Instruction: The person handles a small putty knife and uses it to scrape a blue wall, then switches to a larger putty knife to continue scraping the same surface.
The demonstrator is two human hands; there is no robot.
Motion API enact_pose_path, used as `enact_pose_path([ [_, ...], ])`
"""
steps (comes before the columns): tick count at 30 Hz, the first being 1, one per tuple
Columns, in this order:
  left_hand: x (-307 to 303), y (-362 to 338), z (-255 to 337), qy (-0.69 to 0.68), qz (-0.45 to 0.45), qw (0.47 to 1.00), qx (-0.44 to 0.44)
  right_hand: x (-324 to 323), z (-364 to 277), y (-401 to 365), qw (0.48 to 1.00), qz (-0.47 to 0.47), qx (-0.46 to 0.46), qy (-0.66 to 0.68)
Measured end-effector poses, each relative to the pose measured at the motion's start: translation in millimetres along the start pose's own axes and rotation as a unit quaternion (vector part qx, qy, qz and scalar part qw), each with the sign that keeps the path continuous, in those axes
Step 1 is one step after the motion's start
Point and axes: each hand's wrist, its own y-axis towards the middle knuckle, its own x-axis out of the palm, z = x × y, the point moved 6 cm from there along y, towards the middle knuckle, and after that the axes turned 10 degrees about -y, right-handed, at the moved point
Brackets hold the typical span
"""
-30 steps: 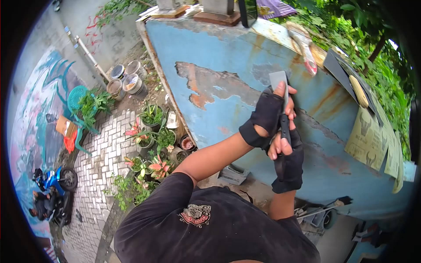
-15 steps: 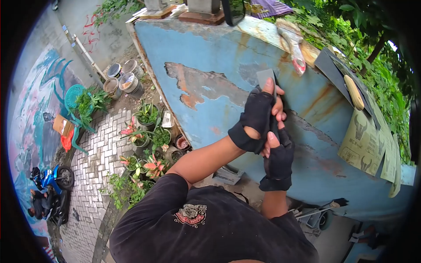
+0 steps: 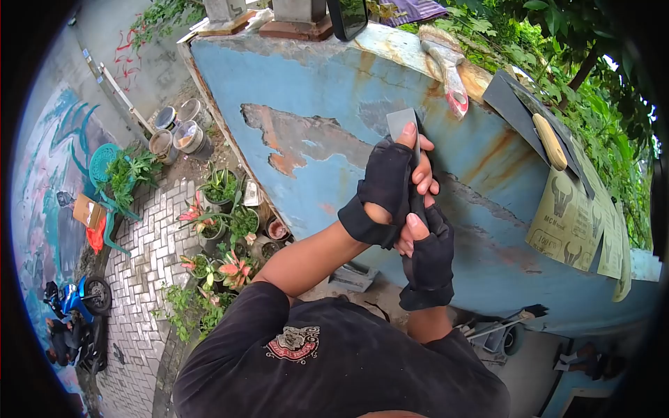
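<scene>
A scraper with a flat grey metal blade (image 3: 400, 120) is held against the blue wall (image 3: 327, 76), whose paint is peeling. Wrapped round the scraper near its blade is my left hand (image 3: 389, 174), in a black fingerless glove, thumb lying along the metal. My right hand (image 3: 427, 254), gloved the same way, closes round the lower end just beneath the left one. The fingers hide most of the handle. Around the blade, bare grey patches (image 3: 313, 136) and rust-brown streaks (image 3: 498, 150) mark the surface.
On the wall's top edge lie a worn paintbrush (image 3: 446, 70), dark sandpaper (image 3: 512, 111), a wooden-handled tool (image 3: 550, 142) and hanging yellowish sandpaper sheets (image 3: 568, 223). Potted plants (image 3: 221, 188), paint buckets (image 3: 189, 136) and a blue motorbike (image 3: 77, 296) with a person beside it are at left.
The whole view has shifted, so the wall and surroundings sit slightly further left. Both hands keep the same hold on the scraper, blade at nearly the same spot.
</scene>
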Motion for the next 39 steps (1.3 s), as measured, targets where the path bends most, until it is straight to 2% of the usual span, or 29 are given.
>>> enact_pose_path([
  [4, -4, -1, -9, -0.006, 0.009, 1.0, -0.016, -4, -3, -5, 1.0, -0.019, -0.012, 0.015],
  [7, 0, 4, -5, -0.014, -0.013, 1.0, 0.007, -5, -2, 1, 1.0, 0.005, -0.014, -0.022],
  [10, -5, -1, -14, 0.003, 0.016, 1.0, -0.003, -9, 0, -7, 1.0, 0.015, -0.02, -0.002],
  [13, 3, 4, -9, -0.001, 0.0, 1.0, 0.006, -11, -4, 2, 1.0, -0.005, -0.03, -0.004],
  [18, 3, 0, -12, -0.008, -0.002, 1.0, -0.004, -11, -5, -6, 0.999, 0.044, -0.026, -0.01],
  [20, 7, 1, -7, -0.016, -0.009, 1.0, 0.012, -11, -8, -1, 0.999, 0.005, -0.037, -0.035],
  [22, 5, 2, -9, -0.02, -0.009, 1.0, 0.01, -10, -5, -1, 0.999, 0.016, -0.037, -0.027],
  [27, 2, 1, -11, 0.005, 0.026, 1.0, -0.008, -10, -7, 0, 0.998, 0.041, -0.032, -0.029],
  [29, 17, 5, 8, 0.013, 0.029, 0.999, 0.043, -6, -13, 18, 0.997, -0.002, -0.041, -0.066],
  [31, 10, 9, 6, -0.01, -0.003, 0.998, 0.059, 0, -19, 9, 0.996, 0.015, -0.065, -0.058],
  [33, 1, -1, -9, 0.01, 0.033, 0.999, -0.013, -4, -10, -7, 0.997, 0.024, -0.04, -0.063],
  [35, -1, -2, -7, 0.011, 0.046, 0.999, -0.015, -3, -6, -4, 0.998, 0.031, -0.037, -0.041],
  [37, 6, -1, -2, -0.015, 0.001, 1.0, 0.008, 1, -12, -5, 0.998, 0.009, -0.038, -0.039],
  [39, 2, -2, -5, 0.006, 0.022, 1.0, 0.001, -4, -3, -4, 0.999, 0.009, -0.03, -0.036],
])
